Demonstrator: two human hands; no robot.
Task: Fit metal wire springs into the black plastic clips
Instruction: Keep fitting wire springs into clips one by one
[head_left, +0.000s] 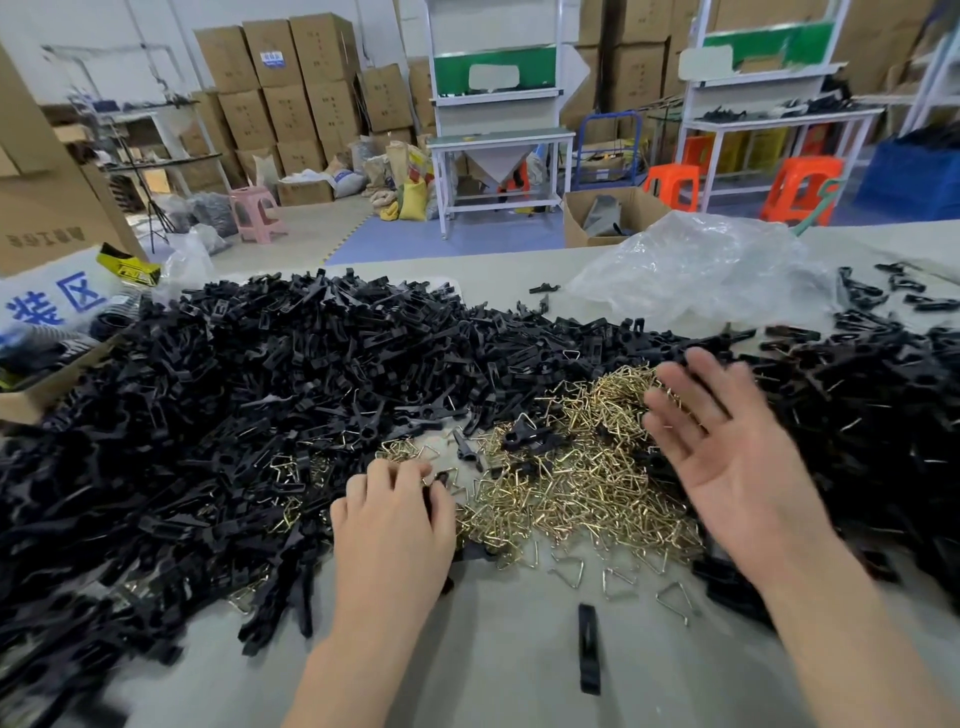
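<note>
Head view: the left hand (392, 519) is laid knuckles-up at 7 o'clock, its fingers curled onto the wire springs (571, 478); whether anything is gripped cannot be told. The right hand (737, 452) is held at 4 o'clock, palm open and fingers spread. Black clips (260, 389) are heaped at 9 o'clock. Dark parts are held in a cardboard box (31, 395) beneath a sign (52, 304) printed "装区".

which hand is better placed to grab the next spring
Right. The right hand is open and empty, over the spring pile; the left hand is curled, seemingly gripping a black clip.
</note>
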